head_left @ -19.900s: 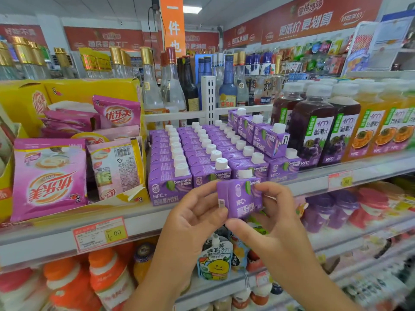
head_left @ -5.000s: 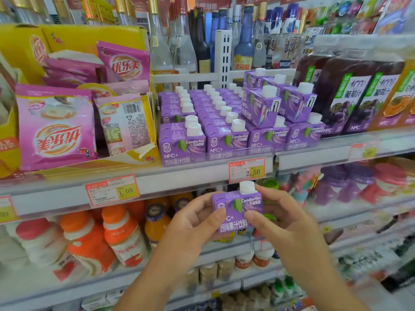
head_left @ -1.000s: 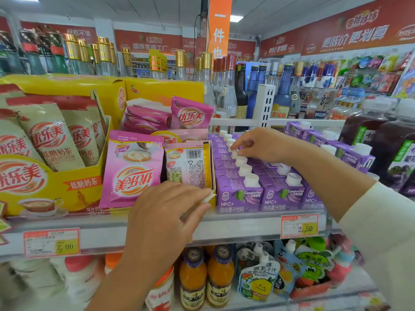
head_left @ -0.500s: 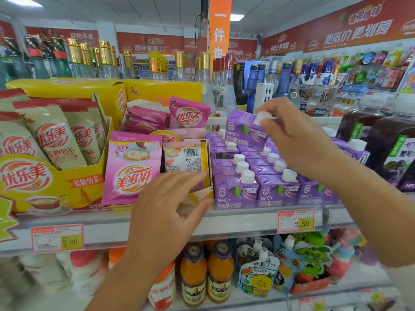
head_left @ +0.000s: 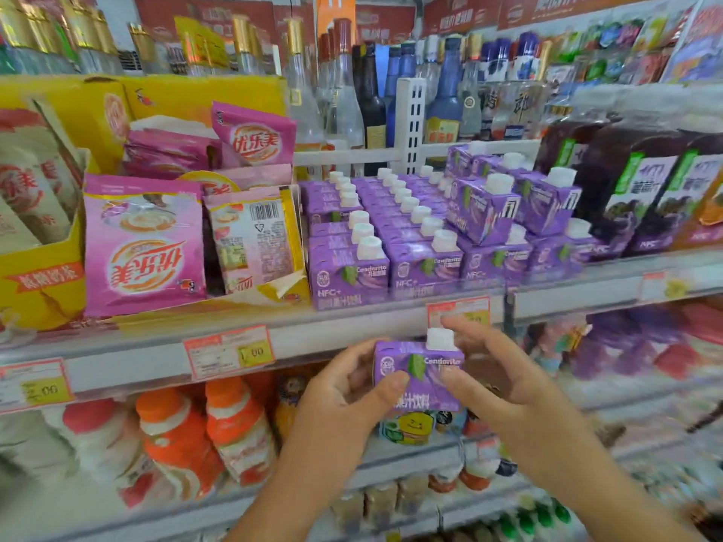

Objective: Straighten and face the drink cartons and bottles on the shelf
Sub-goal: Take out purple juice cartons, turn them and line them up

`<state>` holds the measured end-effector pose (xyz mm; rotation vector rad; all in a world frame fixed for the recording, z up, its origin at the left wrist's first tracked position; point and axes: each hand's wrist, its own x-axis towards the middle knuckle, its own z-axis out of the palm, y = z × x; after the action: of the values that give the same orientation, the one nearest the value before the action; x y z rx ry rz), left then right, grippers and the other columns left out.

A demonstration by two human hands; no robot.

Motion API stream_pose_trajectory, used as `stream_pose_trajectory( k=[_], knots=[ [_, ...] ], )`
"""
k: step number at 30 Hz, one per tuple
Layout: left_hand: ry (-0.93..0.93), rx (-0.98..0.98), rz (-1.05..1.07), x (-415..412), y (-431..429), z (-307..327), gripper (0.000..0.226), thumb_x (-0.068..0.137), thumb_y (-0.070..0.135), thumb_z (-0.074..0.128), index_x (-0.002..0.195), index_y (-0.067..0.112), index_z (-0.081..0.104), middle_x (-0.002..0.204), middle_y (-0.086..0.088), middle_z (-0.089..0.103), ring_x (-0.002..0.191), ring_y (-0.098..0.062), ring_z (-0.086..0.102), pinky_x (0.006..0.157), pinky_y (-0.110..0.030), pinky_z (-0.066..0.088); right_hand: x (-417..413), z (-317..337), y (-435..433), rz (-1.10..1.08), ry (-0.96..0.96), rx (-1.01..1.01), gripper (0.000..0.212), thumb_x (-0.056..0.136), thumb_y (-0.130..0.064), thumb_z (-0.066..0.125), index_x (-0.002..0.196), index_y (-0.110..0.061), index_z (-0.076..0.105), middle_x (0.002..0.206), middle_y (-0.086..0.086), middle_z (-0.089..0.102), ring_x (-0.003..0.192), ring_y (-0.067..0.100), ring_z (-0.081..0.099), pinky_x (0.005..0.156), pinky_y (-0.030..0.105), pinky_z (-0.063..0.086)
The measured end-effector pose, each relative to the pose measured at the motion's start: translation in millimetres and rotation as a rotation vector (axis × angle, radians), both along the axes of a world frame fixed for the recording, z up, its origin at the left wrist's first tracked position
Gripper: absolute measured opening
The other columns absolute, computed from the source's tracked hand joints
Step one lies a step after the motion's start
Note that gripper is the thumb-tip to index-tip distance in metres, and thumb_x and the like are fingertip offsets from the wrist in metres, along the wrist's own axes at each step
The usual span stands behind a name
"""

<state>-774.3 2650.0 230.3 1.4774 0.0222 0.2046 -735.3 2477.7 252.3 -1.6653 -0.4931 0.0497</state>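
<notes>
I hold one small purple juice carton (head_left: 424, 369) with a white cap upright below the shelf edge, its front label toward me. My left hand (head_left: 344, 397) grips its left side, thumb across the front. My right hand (head_left: 504, 381) holds its right side with the fingers curled behind. On the shelf (head_left: 344, 330) above stand rows of the same purple cartons (head_left: 371, 244). Two more cartons (head_left: 483, 209) sit stacked on top at the right, turned at an angle. Dark grape juice bottles (head_left: 622, 189) stand further right.
Pink and yellow milk-tea packets (head_left: 144, 244) in yellow boxes fill the shelf's left part. Glass liquor bottles (head_left: 367, 95) stand behind a white divider. Orange-capped drink bottles (head_left: 176, 436) and pouches sit on the lower shelf. Price tags (head_left: 229, 352) line the shelf edge.
My right hand has brought a purple carton down from above the rows to below the shelf edge. My left hand left the packet box and took hold of the carton.
</notes>
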Motion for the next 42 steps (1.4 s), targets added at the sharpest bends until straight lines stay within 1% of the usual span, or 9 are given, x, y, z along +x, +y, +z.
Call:
stream_pose_trajectory(
  k=[7, 12, 15, 20, 26, 30, 35, 39, 42],
  knots=[
    [0.120, -0.126, -0.115, -3.4, -13.3, -17.1, 0.038, 0.074, 0.027, 0.063, 0.111, 0.018, 0.066, 0.103, -0.001, 0.076, 0.094, -0.014, 0.072, 0.073, -0.023, 0.058, -6.7, -38.2, -9.6, -0.191, 0.050, 0.166, 0.024, 0.072, -0.029, 0.069, 0.091, -0.020, 0.058, 0.092, 0.003, 0.071, 0.086, 0.020, 0.069, 0.066, 0.021, 0.053],
    [0.131, -0.099, -0.102, -6.5, -18.8, -23.3, 0.041, 0.073, 0.034, 0.064, 0.113, 0.026, 0.066, 0.106, 0.004, 0.075, 0.101, -0.014, 0.070, 0.084, -0.027, 0.057, -7.4, -47.3, -13.6, -0.219, 0.042, 0.101, 0.036, 0.065, -0.067, 0.070, 0.085, -0.039, 0.058, 0.096, 0.001, 0.072, 0.089, 0.017, 0.070, 0.071, 0.029, 0.057],
    [0.124, -0.110, -0.101, -7.2, -22.9, -23.6, 0.041, 0.074, 0.030, 0.064, 0.115, 0.023, 0.065, 0.107, 0.003, 0.075, 0.100, -0.014, 0.070, 0.082, -0.025, 0.057, -8.2, -50.9, -14.3, -0.186, 0.036, 0.143, 0.017, 0.075, -0.047, 0.071, 0.084, -0.042, 0.057, 0.100, 0.001, 0.072, 0.094, 0.016, 0.069, 0.071, 0.023, 0.056],
    [0.121, -0.141, -0.105, -10.6, -28.4, -24.8, 0.042, 0.078, 0.031, 0.061, 0.119, 0.022, 0.063, 0.110, -0.001, 0.074, 0.104, -0.017, 0.070, 0.083, -0.027, 0.057, -19.8, -61.4, -7.9, -0.091, -0.030, 0.036, 0.067, 0.059, -0.045, 0.085, 0.113, -0.054, 0.046, 0.122, -0.007, 0.061, 0.113, 0.009, 0.061, 0.090, 0.018, 0.051],
    [0.131, -0.173, -0.096, -16.2, -32.3, -28.2, 0.037, 0.084, 0.029, 0.052, 0.117, 0.020, 0.067, 0.113, -0.001, 0.073, 0.105, -0.017, 0.069, 0.084, -0.033, 0.058, -22.5, -58.8, -9.2, -0.151, -0.074, 0.002, 0.079, 0.064, -0.038, 0.084, 0.133, -0.037, 0.047, 0.117, -0.020, 0.046, 0.116, 0.006, 0.056, 0.087, 0.013, 0.050],
    [0.122, -0.084, -0.085, -12.4, -28.1, -25.8, 0.040, 0.082, 0.029, 0.068, 0.121, 0.027, 0.063, 0.119, 0.008, 0.070, 0.113, -0.011, 0.065, 0.093, -0.033, 0.054, -30.5, -54.4, -11.7, 0.023, 0.093, 0.140, 0.054, 0.078, -0.027, 0.070, 0.129, -0.038, 0.057, 0.126, -0.016, 0.061, 0.118, 0.005, 0.058, 0.090, 0.018, 0.050],
    [0.163, -0.098, -0.150, -14.0, -27.5, -27.5, 0.044, 0.078, 0.031, 0.070, 0.121, 0.024, 0.063, 0.115, 0.002, 0.072, 0.109, -0.016, 0.066, 0.093, -0.032, 0.054, -37.7, -51.3, -10.7, 0.037, 0.220, 0.095, 0.022, 0.094, -0.049, 0.048, 0.107, -0.054, 0.065, 0.110, -0.029, 0.066, 0.107, -0.006, 0.060, 0.083, 0.009, 0.047],
    [0.132, -0.146, -0.044, -14.4, -28.6, -30.1, 0.051, 0.066, 0.025, 0.074, 0.116, 0.026, 0.062, 0.104, 0.001, 0.075, 0.099, -0.015, 0.070, 0.076, -0.023, 0.056, -34.9, -53.8, -11.9, -0.047, 0.099, -0.019, 0.030, 0.086, -0.052, 0.059, 0.116, -0.056, 0.056, 0.109, -0.019, 0.063, 0.100, 0.006, 0.063, 0.076, 0.024, 0.055],
    [0.140, -0.192, -0.065, -15.6, -24.9, -26.3, 0.047, 0.068, 0.024, 0.071, 0.115, 0.026, 0.063, 0.106, 0.000, 0.075, 0.101, -0.016, 0.070, 0.073, -0.023, 0.057, -30.5, -55.7, -15.9, -0.135, 0.144, 0.065, 0.042, 0.074, -0.037, 0.065, 0.116, -0.040, 0.060, 0.097, -0.009, 0.071, 0.080, 0.008, 0.067, 0.063, 0.020, 0.053]
  ],
)
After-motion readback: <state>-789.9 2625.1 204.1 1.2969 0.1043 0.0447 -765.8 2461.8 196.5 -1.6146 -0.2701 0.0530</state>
